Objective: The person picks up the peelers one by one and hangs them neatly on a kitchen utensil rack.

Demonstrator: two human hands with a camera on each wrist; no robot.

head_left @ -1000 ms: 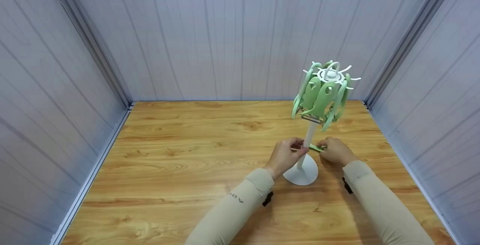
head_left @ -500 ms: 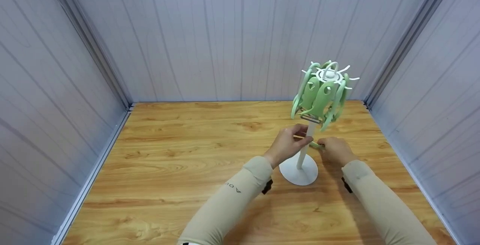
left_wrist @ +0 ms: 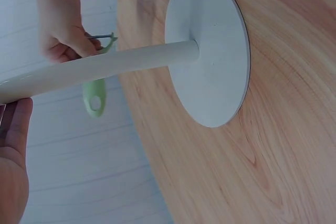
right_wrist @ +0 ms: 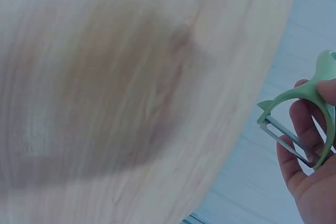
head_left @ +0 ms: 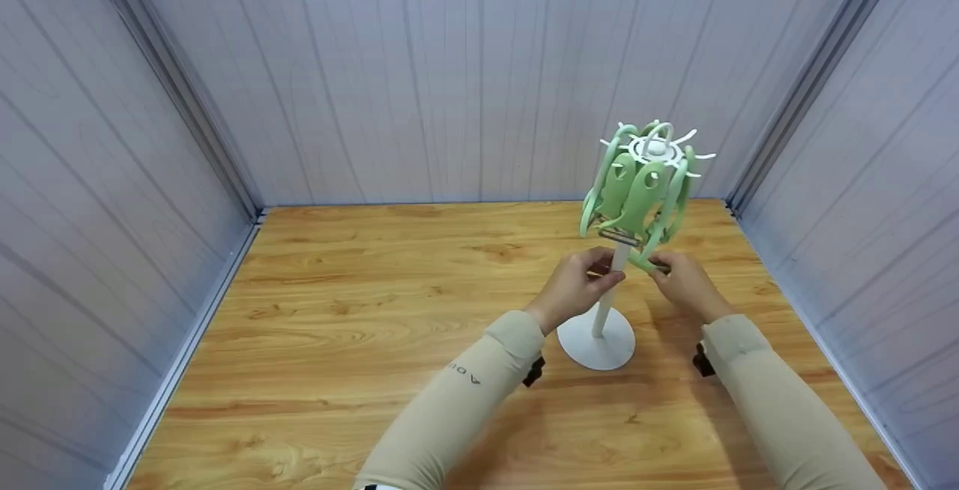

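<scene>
A white stand with a round base and a slim pole is upright on the table. My left hand grips the pole about midway, below the green peelers hanging from the hooks at its top. Just right of the pole, my right hand holds another green peeler between thumb and fingers. Its metal blade points back along the palm in the right wrist view. In the left wrist view, the holed handle end shows beyond the pole, which hides the middle.
The wooden table is bounded by a pale panelled back wall and side walls, the right one nearer the stand. Several white hooks stick out around the stand's top.
My left hand has shifted up the pole. The right hand has risen with its peeler from low behind the pole to just beneath the hanging peelers.
</scene>
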